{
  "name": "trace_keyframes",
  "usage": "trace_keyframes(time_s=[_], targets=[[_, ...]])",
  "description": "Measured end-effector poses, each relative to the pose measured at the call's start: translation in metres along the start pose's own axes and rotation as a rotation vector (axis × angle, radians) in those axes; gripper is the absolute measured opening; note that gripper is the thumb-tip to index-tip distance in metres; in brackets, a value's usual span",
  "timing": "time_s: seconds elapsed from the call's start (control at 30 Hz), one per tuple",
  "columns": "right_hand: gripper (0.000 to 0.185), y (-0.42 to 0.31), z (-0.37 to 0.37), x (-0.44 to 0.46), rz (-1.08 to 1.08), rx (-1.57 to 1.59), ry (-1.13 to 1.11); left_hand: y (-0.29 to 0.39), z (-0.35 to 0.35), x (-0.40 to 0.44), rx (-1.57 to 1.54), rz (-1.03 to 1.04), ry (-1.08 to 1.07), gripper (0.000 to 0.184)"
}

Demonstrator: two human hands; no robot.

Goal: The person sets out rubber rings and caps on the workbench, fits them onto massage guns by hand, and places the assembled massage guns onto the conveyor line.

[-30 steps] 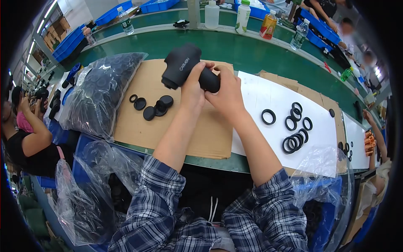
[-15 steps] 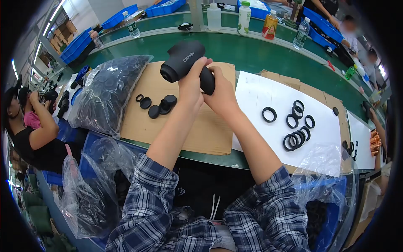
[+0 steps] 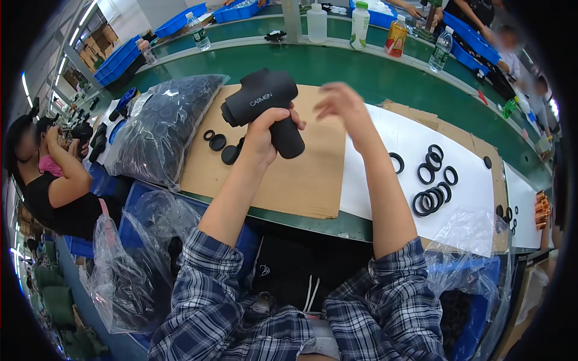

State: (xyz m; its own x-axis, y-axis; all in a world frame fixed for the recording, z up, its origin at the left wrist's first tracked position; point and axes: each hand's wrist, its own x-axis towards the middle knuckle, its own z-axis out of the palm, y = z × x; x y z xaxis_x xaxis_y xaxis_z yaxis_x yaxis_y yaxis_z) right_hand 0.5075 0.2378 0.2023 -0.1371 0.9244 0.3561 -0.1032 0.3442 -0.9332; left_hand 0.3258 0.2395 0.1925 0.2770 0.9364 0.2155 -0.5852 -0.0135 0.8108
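Left hand (image 3: 264, 131) wraps the black massage gun (image 3: 260, 98) by its handle (image 3: 288, 141); right hand (image 3: 349, 111), loosely spread, hovers apart, to its right.

Far ledge, left to right: water bottle (image 3: 197, 33), metal post (image 3: 292, 21), whitish bottle (image 3: 316, 24), green-capped bottle (image 3: 359, 27), orange drink (image 3: 395, 37), second water bottle (image 3: 441, 51); blue trays far left (image 3: 118, 63) and far right (image 3: 471, 39). Person in black top (image 3: 45, 201) at left, arms raised, with something dark at the hands, too small to make out. Right side has a small red item (image 3: 482, 97), a green bottle (image 3: 509, 108) just beyond it to the right, and copper-coloured parts (image 3: 542, 210) near the right edge.
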Motion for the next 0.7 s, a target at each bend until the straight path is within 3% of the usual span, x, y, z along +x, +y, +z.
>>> trace_keyframes(time_s=[0.1,0.2,0.33,0.47,0.63,0.67,0.7], targets=[[0.043,-0.009,0.016,-0.005,-0.211,0.058,0.138,-0.005,0.006,-0.009,-0.019,-0.093,-0.082,0.019],[0.047,-0.005,0.019,-0.010,-0.391,-0.411,0.187,-0.017,0.016,-0.022,0.124,-0.230,-0.138,0.022],[0.046,-0.002,0.020,-0.012,-0.372,-0.417,0.188,-0.037,0.027,-0.033,-0.027,-0.267,-0.083,0.019],[0.033,-0.003,0.025,-0.009,-0.196,-0.130,0.196,-0.028,0.029,-0.036,0.189,-0.196,-0.148,0.018],[0.026,-0.001,0.041,0.000,-0.145,-0.099,0.105,-0.005,0.005,-0.038,0.499,-0.161,-0.179,0.009],[0.027,-0.002,0.052,0.002,-0.130,-0.058,0.115,0.004,-0.002,-0.038,0.717,-0.006,-0.174,0.008],[0.031,0.009,0.068,0.005,0.057,0.251,0.193,0.018,-0.007,-0.038,0.936,0.152,-0.168,0.006]])
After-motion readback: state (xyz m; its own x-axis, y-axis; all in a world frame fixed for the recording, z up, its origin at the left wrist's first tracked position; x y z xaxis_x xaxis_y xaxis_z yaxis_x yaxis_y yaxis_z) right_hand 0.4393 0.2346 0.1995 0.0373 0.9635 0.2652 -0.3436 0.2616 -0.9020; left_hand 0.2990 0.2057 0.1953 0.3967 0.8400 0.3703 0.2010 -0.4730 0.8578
